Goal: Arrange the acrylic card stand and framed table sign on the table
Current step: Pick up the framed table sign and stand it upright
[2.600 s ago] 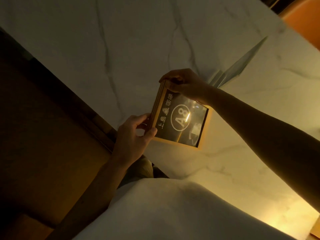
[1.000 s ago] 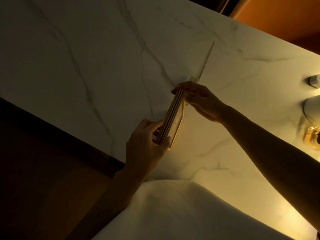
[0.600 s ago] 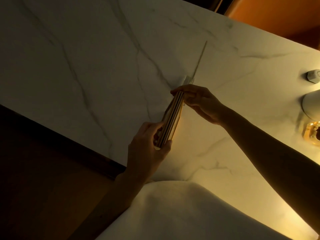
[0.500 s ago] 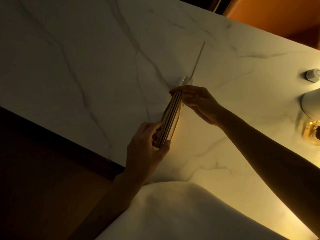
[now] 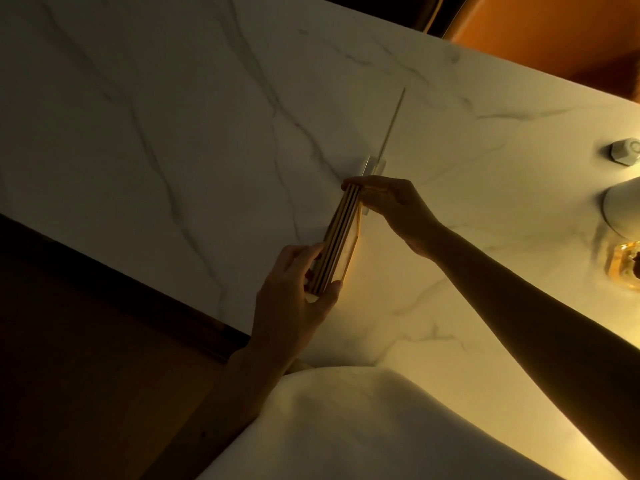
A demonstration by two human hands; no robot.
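Note:
The framed table sign, a gold wooden frame, stands upright on the white marble table, and I see it edge-on from above. My left hand grips its near end between thumb and fingers. My right hand pinches its far end. Just beyond the right hand stands the clear acrylic card stand, a thin upright sheet in a small base, also seen edge-on. The face of the sign is hidden from this angle.
A small white hexagonal object, a white lamp base and an amber glass holder sit at the table's right edge. An orange seat lies beyond the far edge. Dark floor lies to the left.
The sign was tilted back with its A8 face showing; both hands have tipped it upright until only its top edge shows. In the last half second it has barely moved.

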